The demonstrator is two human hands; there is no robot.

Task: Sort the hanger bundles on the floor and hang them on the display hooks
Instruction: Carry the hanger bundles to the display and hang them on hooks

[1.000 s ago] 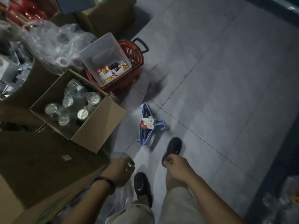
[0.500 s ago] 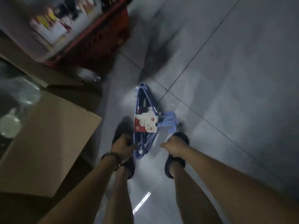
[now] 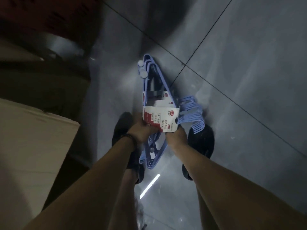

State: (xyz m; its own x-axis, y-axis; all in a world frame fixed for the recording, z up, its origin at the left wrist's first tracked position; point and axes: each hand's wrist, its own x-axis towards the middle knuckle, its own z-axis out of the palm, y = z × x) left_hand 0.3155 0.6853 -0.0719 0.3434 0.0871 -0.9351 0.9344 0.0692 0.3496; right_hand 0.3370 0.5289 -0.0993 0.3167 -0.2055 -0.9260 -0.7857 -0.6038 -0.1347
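Both forearms are bare right up to the bottom corners of the view, and the left hand (image 3: 141, 130) and right hand (image 3: 176, 136) are bare too. On the left wrist there's a bracelet (image 3: 129, 138): dark, one strand of small round beads, sitting snug. Down on the floor tiles we've got dark footwear. The left shoe (image 3: 122, 128) is black or near it, with a rounded toe and a dull finish in this dim light. The right shoe (image 3: 201, 141) is just as dark with the same rounded toe, a bit glossier, and has a thin pale line along its side. Above them the left shin (image 3: 127, 196) and right shin (image 3: 205, 213) are bare.
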